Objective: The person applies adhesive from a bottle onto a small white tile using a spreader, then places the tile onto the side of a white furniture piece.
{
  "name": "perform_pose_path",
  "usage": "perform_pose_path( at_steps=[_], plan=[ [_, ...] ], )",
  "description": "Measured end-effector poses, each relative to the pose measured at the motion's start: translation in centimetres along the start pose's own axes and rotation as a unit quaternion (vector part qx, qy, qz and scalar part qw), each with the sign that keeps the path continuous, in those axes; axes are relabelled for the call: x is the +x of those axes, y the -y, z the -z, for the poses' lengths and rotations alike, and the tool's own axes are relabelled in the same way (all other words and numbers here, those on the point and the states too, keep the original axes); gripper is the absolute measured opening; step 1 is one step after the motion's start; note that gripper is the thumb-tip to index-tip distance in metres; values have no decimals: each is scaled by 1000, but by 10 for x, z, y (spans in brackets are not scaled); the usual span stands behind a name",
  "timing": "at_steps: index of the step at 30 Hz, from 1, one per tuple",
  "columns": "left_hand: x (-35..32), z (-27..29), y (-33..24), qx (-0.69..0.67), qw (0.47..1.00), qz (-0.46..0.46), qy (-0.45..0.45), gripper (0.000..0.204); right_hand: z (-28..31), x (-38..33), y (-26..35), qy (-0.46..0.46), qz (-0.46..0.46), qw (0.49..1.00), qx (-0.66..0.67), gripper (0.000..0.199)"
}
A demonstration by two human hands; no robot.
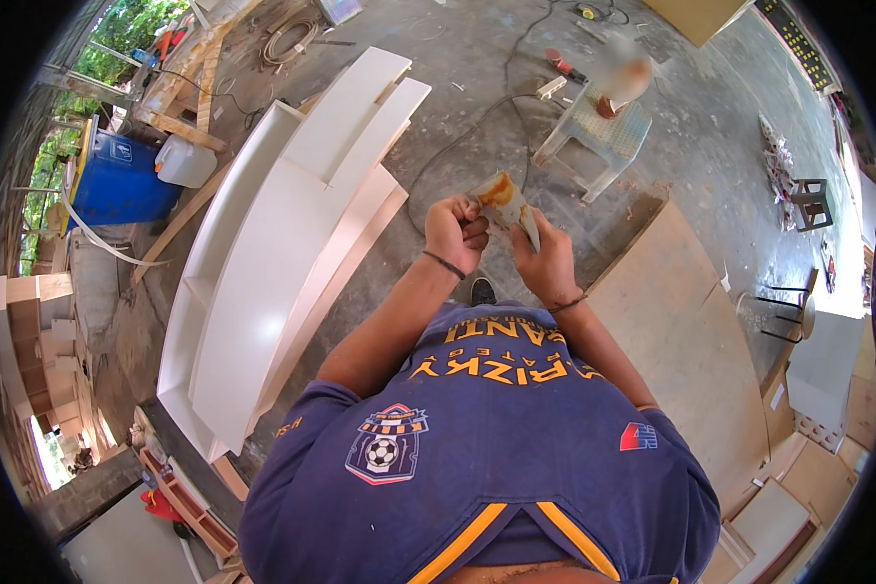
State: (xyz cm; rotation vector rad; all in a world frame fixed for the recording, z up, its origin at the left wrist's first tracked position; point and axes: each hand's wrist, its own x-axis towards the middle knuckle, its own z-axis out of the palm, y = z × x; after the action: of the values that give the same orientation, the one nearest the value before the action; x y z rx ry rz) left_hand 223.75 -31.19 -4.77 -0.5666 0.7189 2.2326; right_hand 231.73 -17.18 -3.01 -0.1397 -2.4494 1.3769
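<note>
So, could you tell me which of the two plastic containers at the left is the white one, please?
The white jerrycan lying on the concrete floor just right of the blue drum. It is smaller and pale; the drum is large, round and deep blue.

White shelving (273, 243) close left; bare concrete floor (457, 117) ahead of hands.

White curved shelf panels (292, 243) lie on the concrete floor (477, 88), near a blue barrel (117, 180) and plastic stool (599, 136).
</note>
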Motion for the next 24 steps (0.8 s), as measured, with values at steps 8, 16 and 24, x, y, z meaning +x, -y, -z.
perform_pose_path(
  at_steps=[8, 16, 24],
  plan=[
    [-14, 2, 9, 3, 999, 46, 18, 19, -3, 2, -9, 22, -51, 998, 18, 24],
    [-19, 24, 9, -13, 996, 79, 32, 20, -11, 6, -29, 27, -93, 992, 82, 22],
    [-28, 23, 20, -10, 993, 115, 34, 18, -23, 7, -54, 41, -82, 996, 14, 22]
  ],
)
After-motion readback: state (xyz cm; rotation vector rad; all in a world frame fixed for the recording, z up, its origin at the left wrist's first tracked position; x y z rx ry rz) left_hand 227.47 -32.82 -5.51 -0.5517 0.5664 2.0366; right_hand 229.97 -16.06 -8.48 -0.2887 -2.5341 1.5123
